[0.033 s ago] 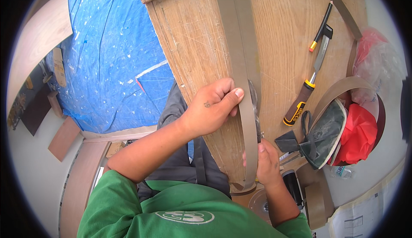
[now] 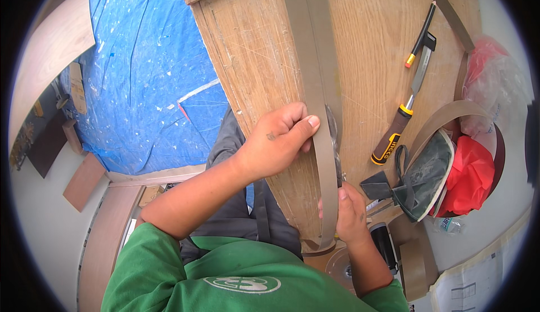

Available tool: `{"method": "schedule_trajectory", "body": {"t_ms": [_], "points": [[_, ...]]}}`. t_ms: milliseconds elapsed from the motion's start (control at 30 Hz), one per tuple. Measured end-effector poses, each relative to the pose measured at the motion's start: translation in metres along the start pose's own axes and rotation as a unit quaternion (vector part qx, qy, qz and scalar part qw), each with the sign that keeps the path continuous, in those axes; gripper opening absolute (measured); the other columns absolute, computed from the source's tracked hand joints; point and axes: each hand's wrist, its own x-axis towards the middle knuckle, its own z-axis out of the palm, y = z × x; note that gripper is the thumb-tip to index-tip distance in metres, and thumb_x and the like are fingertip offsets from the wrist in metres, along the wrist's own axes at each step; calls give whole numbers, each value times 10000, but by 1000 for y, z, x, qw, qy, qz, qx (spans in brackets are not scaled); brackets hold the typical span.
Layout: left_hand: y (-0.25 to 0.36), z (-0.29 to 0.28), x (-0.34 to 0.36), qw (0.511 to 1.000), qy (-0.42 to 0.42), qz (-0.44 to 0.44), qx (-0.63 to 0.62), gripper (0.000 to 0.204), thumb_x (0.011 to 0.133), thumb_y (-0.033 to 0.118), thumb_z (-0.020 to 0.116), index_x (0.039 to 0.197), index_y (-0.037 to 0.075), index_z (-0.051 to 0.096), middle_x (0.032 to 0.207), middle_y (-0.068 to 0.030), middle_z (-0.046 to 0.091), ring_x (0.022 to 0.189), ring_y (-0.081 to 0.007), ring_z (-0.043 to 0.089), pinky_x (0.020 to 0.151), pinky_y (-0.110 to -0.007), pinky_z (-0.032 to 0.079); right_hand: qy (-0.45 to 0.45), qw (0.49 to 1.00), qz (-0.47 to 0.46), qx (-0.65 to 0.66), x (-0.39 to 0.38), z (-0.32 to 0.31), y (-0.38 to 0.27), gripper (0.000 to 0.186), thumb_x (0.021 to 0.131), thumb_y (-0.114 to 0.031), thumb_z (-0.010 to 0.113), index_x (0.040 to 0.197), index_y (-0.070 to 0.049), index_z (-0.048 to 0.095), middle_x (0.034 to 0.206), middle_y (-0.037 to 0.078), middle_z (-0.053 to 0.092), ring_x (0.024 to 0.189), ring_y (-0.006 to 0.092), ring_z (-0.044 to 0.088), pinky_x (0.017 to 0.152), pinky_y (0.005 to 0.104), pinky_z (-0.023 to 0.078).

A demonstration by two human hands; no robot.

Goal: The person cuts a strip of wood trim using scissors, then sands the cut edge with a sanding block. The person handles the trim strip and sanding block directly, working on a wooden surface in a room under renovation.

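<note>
A long, flexible grey-brown edge-banding strip runs down over the wooden board and curves towards me. My left hand is closed on the strip's left edge, pinching it between thumb and fingers. Lower and to the right, my right hand is closed around a metal tool that looks like snips. Its blades lie along the strip's right side, pointing away from me. The strip and my fingers cover the handles and part of the blades. Another length of banding lies underneath, flat along the board.
On the wooden board rest a chisel with a brown-yellow handle and a black pencil. A dark pouch with red cloth sits at right, beside coiled banding and a plastic bag. Blue tarp spreads at left.
</note>
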Motion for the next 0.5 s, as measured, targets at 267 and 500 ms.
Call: {"method": "schedule_trajectory", "body": {"t_ms": [267, 500], "points": [[9, 0, 10, 995, 65, 48, 51, 382, 1136, 317, 561, 861, 52, 562, 717, -18, 606, 649, -94, 549, 601, -300, 461, -2, 999, 6, 32, -1, 0, -5, 563, 1141, -494, 377, 1048, 5, 621, 856, 106, 679, 713, 177, 651, 664, 327, 531], [8, -2, 8, 997, 46, 46, 53, 376, 1140, 286, 552, 845, 53, 536, 708, -19, 591, 677, -99, 540, 630, -306, 461, -31, 997, 37, 64, -1, 0, -2, 553, 1142, -478, 385, 1155, 21, 623, 993, 134, 699, 831, 194, 687, 757, 331, 567]]}}
